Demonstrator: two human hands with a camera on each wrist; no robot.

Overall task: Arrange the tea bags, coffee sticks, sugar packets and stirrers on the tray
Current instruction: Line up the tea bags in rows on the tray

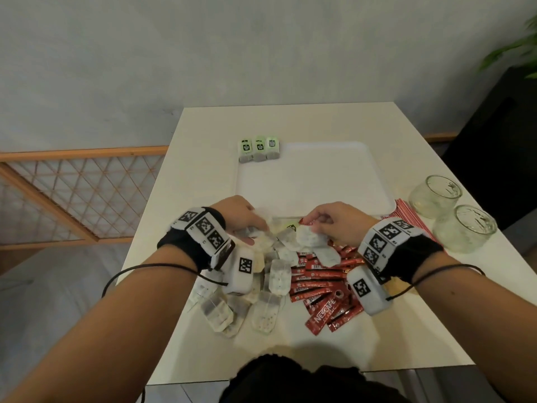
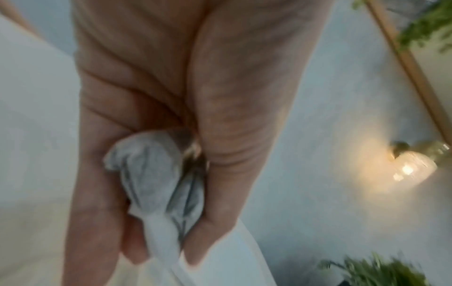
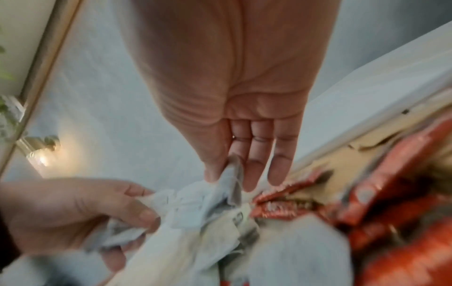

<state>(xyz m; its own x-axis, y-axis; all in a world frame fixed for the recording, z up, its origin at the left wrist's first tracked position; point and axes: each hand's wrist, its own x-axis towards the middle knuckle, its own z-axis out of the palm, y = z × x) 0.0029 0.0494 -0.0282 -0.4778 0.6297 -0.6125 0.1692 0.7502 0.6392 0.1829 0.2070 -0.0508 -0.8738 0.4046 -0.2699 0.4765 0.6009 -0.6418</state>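
Item: pale rectangular tray, shallow, rounded corners, lying flat in the middle of the cream-white table. At its far left corner three green-tagged tea bags stand side by side in a row, touching.

Item: loose heap of white paper tea bags on the table at the tray's near edge, overlapping one another, some with dark contents showing through.

Item: pile of red foil coffee sticks, just right of the tea bag heap and touching it, lying crosswise over each other; one stick reads "NESCAFE".

Item: red-and-white striped flat packets, at the tray's near right corner, partly hidden by the right wrist; which supply they are cannot be told.

Item: two clear glass tumblers, on the right edge of the table, one just behind the other.

Left hand: over the top of the heap, thumb and fingers curled around a crumpled grey-white tea bag, pinching it.

Right hand: just beside the left, thumb and forefinger pinching a corner of a white tea bag; the other fingers extend straight, close together. The wrist views are blurred.

Item: wooden lattice railing, left of the table.
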